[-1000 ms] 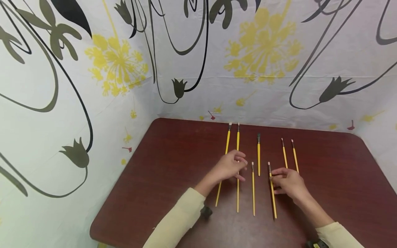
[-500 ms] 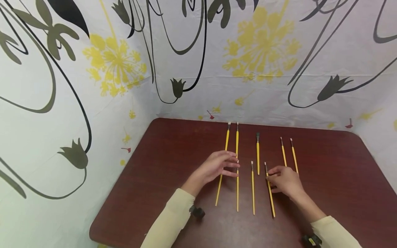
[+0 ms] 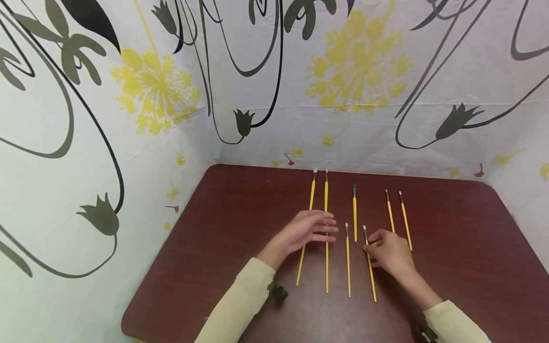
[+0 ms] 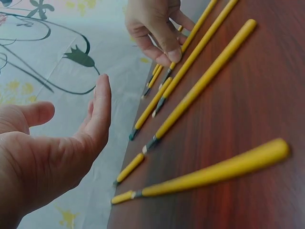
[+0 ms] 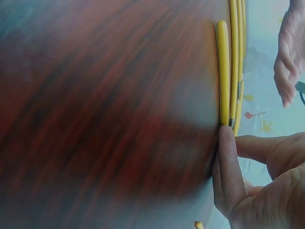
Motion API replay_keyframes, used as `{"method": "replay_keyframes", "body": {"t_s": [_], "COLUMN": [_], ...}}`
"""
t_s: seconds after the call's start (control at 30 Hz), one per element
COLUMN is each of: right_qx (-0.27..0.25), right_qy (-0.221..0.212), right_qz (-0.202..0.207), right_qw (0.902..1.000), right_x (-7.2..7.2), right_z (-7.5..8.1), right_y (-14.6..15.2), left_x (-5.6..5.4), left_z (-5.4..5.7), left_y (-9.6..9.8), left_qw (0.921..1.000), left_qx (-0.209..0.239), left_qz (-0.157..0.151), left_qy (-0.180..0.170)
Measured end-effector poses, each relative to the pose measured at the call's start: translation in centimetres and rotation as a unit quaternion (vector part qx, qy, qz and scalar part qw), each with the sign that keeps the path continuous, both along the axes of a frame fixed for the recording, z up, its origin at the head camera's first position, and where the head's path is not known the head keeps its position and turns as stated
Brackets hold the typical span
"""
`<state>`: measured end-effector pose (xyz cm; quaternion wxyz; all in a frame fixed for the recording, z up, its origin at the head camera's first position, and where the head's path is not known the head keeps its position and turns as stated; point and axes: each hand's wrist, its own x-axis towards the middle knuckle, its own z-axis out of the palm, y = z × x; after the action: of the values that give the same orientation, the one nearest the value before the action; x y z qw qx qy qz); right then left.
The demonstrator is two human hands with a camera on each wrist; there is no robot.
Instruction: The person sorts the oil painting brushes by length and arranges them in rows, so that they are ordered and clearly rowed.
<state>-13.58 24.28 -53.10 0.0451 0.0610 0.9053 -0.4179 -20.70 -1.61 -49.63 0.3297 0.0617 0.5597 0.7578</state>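
Note:
Yellow-handled paintbrushes lie in two rows on a dark red-brown table. My right hand (image 3: 392, 252) pinches the rightmost front paintbrush (image 3: 372, 283) near its ferrule, bristles pointing away from me. To its left lies a similar paintbrush (image 3: 348, 267). My left hand (image 3: 306, 231), empty with fingers extended, is above the two leftmost lines of brushes and hides parts of them, including a front paintbrush (image 3: 327, 271). In the left wrist view, the left palm (image 4: 52, 157) appears raised off the table. The right wrist view shows the held brush's handle (image 5: 223, 71) flat along the wood.
Behind the front row lie a dark-bristled paintbrush (image 3: 355, 219) and two thin paintbrushes (image 3: 405, 221) at the right, one partly behind my right hand. The table (image 3: 206, 247) has rounded corners and meets a white patterned wall covering (image 3: 274, 138) at its back and left.
My right hand has slid its paintbrush slightly left, closer to the neighbouring brush. My left hand has drawn back a little to the left, its fingers straightening.

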Motion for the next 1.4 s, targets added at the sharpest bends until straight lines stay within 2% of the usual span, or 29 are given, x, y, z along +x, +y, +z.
{"method": "replay_keyframes", "body": {"t_s": [0.27, 0.47, 0.57, 0.73, 0.9, 0.97, 1.07, 1.23, 1.4], "right_qx": [-0.033, -0.071, -0.1, -0.168, -0.173, -0.177, -0.201, -0.249, -0.239], "right_qy": [-0.021, -0.026, -0.021, -0.012, -0.009, -0.006, 0.002, 0.017, 0.018], "right_qz": [0.006, 0.004, -0.001, -0.027, -0.06, -0.071, -0.079, -0.08, -0.1], "right_qw": [0.9992, 0.9971, 0.9947, 0.9853, 0.983, 0.9816, 0.9764, 0.9651, 0.9658], "right_x": [0.2, 0.4, 0.3, -0.8, -1.9, -2.3, -2.9, -3.6, -3.1], "right_z": [0.2, 1.1, 1.6, 2.3, 2.7, 2.7, 2.7, 2.5, 2.3], "right_y": [0.3, 2.3, 4.2, 7.8, 10.8, 11.7, 12.5, 13.4, 14.2], "left_x": [-0.7, -1.6, -2.1, -2.8, -3.5, -3.9, -4.5, -5.0, -4.7], "left_z": [0.2, 0.2, 0.2, 0.3, 0.4, 0.3, 0.1, 0.3, 0.0], "left_y": [2.1, 4.4, 6.3, 10.4, 14.4, 15.6, 16.8, 18.1, 19.6], "left_qw": [0.9997, 0.9997, 0.9995, 0.999, 0.9972, 0.9967, 0.9948, 0.988, 0.9795], "left_qx": [0.012, -0.006, -0.015, -0.036, -0.069, -0.079, -0.1, -0.139, -0.172], "left_qz": [-0.011, -0.019, -0.024, -0.024, -0.029, -0.018, 0.016, 0.068, 0.101], "left_qy": [-0.021, -0.011, -0.011, -0.01, -0.001, -0.005, -0.008, -0.004, 0.023]}}
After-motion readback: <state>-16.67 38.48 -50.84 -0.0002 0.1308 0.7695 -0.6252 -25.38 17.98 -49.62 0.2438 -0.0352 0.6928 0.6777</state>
